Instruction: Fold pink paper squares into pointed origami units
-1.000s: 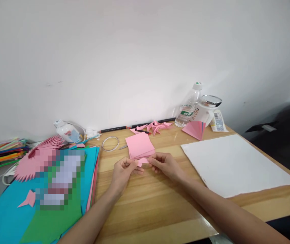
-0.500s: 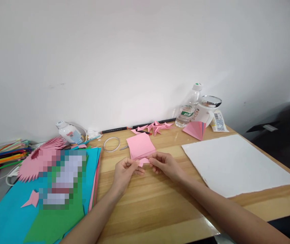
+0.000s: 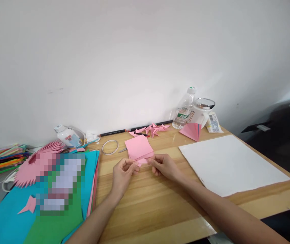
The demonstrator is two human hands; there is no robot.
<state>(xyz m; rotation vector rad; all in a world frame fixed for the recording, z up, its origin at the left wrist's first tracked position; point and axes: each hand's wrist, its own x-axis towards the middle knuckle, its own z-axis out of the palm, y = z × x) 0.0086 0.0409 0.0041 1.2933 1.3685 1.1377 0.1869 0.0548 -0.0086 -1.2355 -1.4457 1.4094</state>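
A small folded piece of pink paper (image 3: 142, 162) is pinched at its left end by my left hand (image 3: 124, 171) and at its right end by my right hand (image 3: 163, 166). Both hands are closed, thumbs against fingers, low over the wooden table. Just beyond them lies a stack of square pink paper sheets (image 3: 139, 147). Scissors (image 3: 122, 149) poke out from the left side of that stack, mostly hidden. Behind the stack sit several folded pink paper pieces (image 3: 153, 129) with pointed tips.
Left are coloured sheets (image 3: 4, 210) bearing a pink folded piece (image 3: 30, 205), a pink paper ring (image 3: 24, 173) and a white bottle (image 3: 68, 136). A tape ring (image 3: 110, 147) lies nearer. Right are a white board (image 3: 231, 166), a water bottle (image 3: 182, 113), a mug (image 3: 200, 112) and a pink paper fan (image 3: 192, 131).
The view has shifted slightly. Both hands still pinch the small pink paper, which now shows a different tilt between the fingers. My left fingers appear more curled.
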